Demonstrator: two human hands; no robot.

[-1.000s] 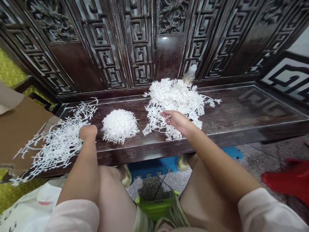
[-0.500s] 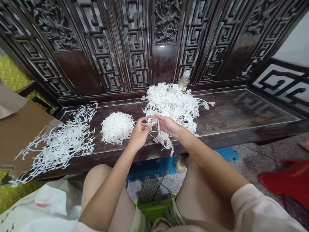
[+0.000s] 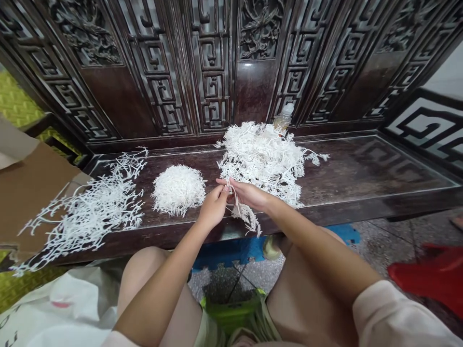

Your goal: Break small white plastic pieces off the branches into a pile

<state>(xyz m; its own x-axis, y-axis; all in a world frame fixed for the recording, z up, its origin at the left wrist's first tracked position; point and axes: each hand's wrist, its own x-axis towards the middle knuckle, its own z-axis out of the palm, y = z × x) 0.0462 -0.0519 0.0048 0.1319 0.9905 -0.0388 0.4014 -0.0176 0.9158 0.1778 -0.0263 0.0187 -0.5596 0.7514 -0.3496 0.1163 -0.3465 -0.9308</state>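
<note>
My left hand [image 3: 214, 206] and my right hand [image 3: 250, 194] meet above the front edge of the dark wooden bench. Both are closed on a white branched plastic sprig [image 3: 246, 216], whose leafy end hangs below the right fingers. The left thumb and fingers pinch its upper part; the exact grip is partly hidden. Just behind the right hand lies a large heap of white leafy sprigs [image 3: 262, 156]. Left of my left hand is a rounded pile of small white pieces [image 3: 179, 189]. Farther left spreads a tangle of bare white stems [image 3: 103, 212].
A carved lattice backrest [image 3: 213, 67] rises behind the bench seat [image 3: 343, 168]. A capped clear bottle [image 3: 284, 117] stands behind the sprig heap. Cardboard [image 3: 32, 193] is at the left, a white bag [image 3: 68, 303] below it. Something red [image 3: 430, 274] is on the floor at right.
My fingers have drawn closer together on the sprig, the left hand closing from a looser, more spread pose. The sprig still hangs from my hands. The view has shifted slightly.
</note>
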